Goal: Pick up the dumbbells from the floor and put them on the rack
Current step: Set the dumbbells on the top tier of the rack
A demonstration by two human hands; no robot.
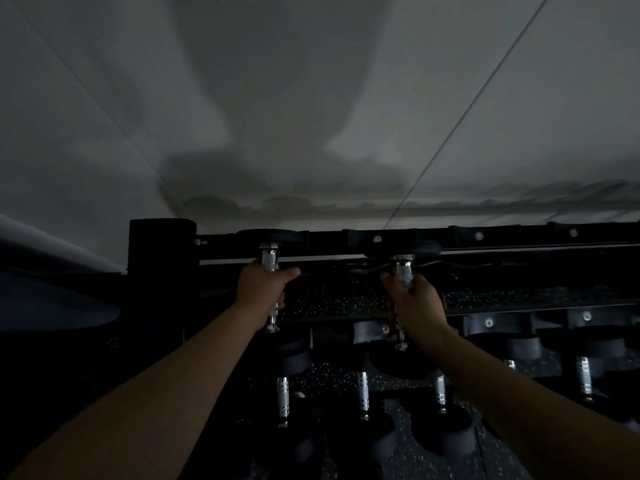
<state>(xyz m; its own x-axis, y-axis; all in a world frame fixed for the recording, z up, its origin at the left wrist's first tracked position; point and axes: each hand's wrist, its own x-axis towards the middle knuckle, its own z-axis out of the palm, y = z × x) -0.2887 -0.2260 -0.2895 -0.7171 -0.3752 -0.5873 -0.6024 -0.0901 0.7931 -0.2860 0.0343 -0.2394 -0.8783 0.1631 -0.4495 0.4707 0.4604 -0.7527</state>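
Note:
The scene is dim. My left hand [263, 287] is closed around the chrome handle of a black dumbbell [269, 236] whose far head rests at the back rail of the black rack [502, 237], at its left end. My right hand [414, 304] grips the handle of a second black dumbbell [403, 249] just to the right, its far head against the same top rail. The near heads of both dumbbells are dark and hard to make out.
Several more dumbbells [363, 393] with chrome handles lie on the lower tier below my arms. A thick black upright post [161, 254] closes the rack's left end. A pale wall [311, 98] rises right behind the rack. Speckled rubber floor [415, 459] shows underneath.

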